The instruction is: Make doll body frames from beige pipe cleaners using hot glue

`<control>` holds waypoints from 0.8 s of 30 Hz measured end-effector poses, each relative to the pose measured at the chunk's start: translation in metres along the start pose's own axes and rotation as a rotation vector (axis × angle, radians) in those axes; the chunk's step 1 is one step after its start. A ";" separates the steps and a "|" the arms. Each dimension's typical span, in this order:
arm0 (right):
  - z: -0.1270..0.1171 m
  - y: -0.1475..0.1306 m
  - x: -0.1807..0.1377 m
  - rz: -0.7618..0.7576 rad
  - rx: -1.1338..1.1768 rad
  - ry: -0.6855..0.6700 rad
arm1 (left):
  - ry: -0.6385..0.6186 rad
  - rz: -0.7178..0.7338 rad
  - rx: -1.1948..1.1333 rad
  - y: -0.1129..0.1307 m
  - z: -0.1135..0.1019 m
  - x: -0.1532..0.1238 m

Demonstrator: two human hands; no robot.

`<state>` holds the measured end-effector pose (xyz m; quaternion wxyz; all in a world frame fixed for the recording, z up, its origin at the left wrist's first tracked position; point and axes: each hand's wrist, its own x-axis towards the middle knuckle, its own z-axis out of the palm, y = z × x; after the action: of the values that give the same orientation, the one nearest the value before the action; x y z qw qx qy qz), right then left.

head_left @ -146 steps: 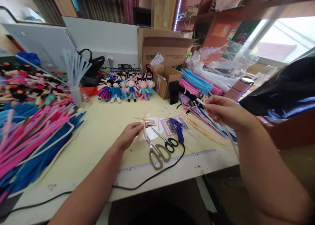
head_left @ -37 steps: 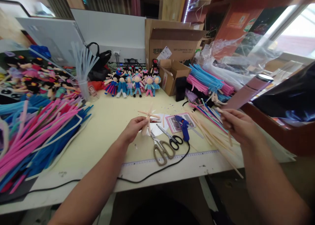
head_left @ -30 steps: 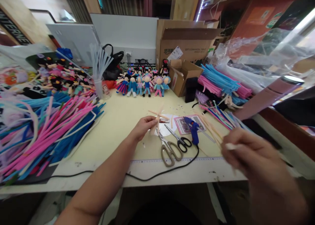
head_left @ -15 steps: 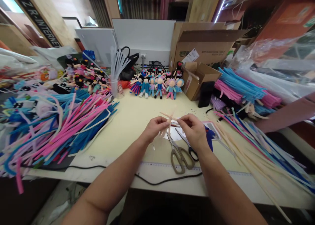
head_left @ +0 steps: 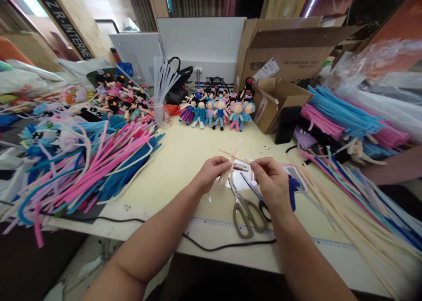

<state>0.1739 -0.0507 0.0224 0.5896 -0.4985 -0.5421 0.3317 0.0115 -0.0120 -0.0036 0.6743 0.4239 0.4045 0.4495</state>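
Note:
Between my hands is a small figure of cream pipe cleaners (head_left: pixel 232 157), its strands crossing at one point. My left hand (head_left: pixel 213 171) pinches it near the crossing. The fingers of my right hand (head_left: pixel 270 178) are closed on the strand that reaches out to the right. Below them on the table lie scissors with olive-grey handles (head_left: pixel 243 222). A second, dark-handled pair of scissors (head_left: pixel 262 204) is partly covered by my right hand. A round white piece (head_left: pixel 240 182) rests under the work.
Piles of coloured pipe cleaners (head_left: pixel 89 165) lie on the left, more cream pipe cleaners (head_left: pixel 332 200) on the right. Finished dolls (head_left: pixel 219 112) stand at the back beside a cardboard box (head_left: pixel 280 99). A black cable (head_left: pixel 227 247) and a ruler (head_left: pixel 211 224) run along the front edge.
My right hand has drawn away from my left along the strand, widening the gap between them. The camera view has shifted slightly, so the surroundings sit further right.

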 end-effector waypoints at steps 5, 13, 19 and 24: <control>0.000 0.000 -0.002 -0.025 -0.026 -0.002 | -0.001 0.019 0.043 -0.001 0.000 0.000; 0.004 0.004 -0.003 -0.322 -0.318 0.029 | 0.027 0.177 0.156 -0.007 0.004 -0.002; 0.010 0.008 -0.002 -0.307 -0.309 0.017 | 0.073 0.168 0.155 -0.008 0.008 -0.003; 0.012 0.008 -0.003 -0.291 -0.318 0.007 | 0.014 0.190 0.167 -0.008 0.009 -0.003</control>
<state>0.1633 -0.0486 0.0134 0.5471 -0.5027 -0.6519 0.1516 0.0212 -0.0188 -0.0079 0.5880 0.5119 0.4034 0.4790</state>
